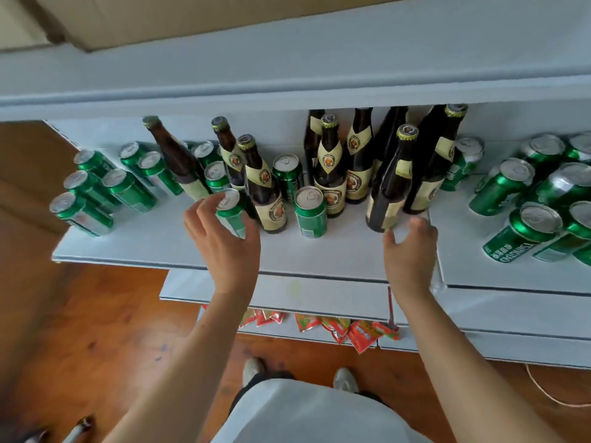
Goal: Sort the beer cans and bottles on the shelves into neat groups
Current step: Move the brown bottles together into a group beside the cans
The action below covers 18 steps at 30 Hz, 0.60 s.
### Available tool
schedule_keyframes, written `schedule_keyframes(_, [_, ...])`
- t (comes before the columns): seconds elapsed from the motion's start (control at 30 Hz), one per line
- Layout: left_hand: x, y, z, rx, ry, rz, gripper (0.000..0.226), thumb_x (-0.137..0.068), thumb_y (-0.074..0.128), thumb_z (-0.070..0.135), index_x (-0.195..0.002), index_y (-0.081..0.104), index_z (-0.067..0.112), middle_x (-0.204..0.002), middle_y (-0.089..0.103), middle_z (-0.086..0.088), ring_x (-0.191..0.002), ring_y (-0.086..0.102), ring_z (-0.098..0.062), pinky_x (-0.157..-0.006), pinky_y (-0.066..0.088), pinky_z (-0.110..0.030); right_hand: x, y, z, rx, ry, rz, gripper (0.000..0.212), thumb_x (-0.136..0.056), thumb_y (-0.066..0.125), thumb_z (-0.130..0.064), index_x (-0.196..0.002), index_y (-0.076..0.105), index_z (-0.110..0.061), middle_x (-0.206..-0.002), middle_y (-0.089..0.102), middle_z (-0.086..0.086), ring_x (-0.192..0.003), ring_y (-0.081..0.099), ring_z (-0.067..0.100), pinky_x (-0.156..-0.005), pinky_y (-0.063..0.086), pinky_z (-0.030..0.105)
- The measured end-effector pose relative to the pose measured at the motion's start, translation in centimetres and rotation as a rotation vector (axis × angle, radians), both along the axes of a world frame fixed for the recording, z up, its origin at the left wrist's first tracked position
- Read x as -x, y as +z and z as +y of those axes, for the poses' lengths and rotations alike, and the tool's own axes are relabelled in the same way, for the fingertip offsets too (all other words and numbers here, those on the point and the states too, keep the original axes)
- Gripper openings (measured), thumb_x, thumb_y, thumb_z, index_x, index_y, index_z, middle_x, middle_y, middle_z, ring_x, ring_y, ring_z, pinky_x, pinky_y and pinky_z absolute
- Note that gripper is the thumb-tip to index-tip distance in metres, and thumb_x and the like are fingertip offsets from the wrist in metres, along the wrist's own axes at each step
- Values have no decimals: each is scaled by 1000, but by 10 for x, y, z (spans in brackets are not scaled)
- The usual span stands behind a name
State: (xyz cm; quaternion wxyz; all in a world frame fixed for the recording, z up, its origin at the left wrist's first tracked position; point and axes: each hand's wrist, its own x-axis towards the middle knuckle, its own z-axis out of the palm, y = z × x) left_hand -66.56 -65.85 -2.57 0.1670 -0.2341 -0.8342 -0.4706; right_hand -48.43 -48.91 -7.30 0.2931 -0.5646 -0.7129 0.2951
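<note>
Green cans and brown bottles crowd one white shelf (335,251). The left hand (224,241) curls around a green can (231,209) near the shelf's front edge, fingers on its left side and thumb toward its right, though whether the grip is fully closed cannot be told. The right hand (411,247) is spread wide, fingertips just beside the base of a dark bottle (391,183) that stands at the front of a cluster of labelled bottles (358,155). Between the two hands stand another labelled bottle (263,187) and a lone can (310,212), upright. A loose group of cans (105,187) sits at the shelf's left end, and more cans (537,199) fill the right end. Red snack packets (345,327) show on a lower shelf, above the wooden floor (112,330).
</note>
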Motion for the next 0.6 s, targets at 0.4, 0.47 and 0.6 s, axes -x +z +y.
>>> schedule_keyframes(0.4, [104,-20,-8,487,-350,-287,77,-77,80,22,-138,40,-2,-130,44,-21,-120,45,-40,-102,40,-44,202,73,-65,-76,529,15,61,-87,67,-47,-129,49,-6,-122,59,11,-116,56,27,-87,42,28])
schedule_keyframes(0.47, [112,-12,-8,525,-381,-290,73,-79,73,11,-140,36,-3,-133,41,-23,-123,41,-42,-105,36,-45,200,74,-67,-110,484,-28,40,-91,64,-41,-111,55,-7,-103,62,7,-96,61,23,-71,38,25])
schedule_keyframes(0.6, [116,26,-2,274,-328,-177,59,-86,63,9,-141,41,3,-134,46,-16,-123,46,-32,-100,40,-37,160,83,-79,-120,410,69,32,-91,66,-37,-102,56,-9,-88,62,-1,-80,59,14,-66,42,24])
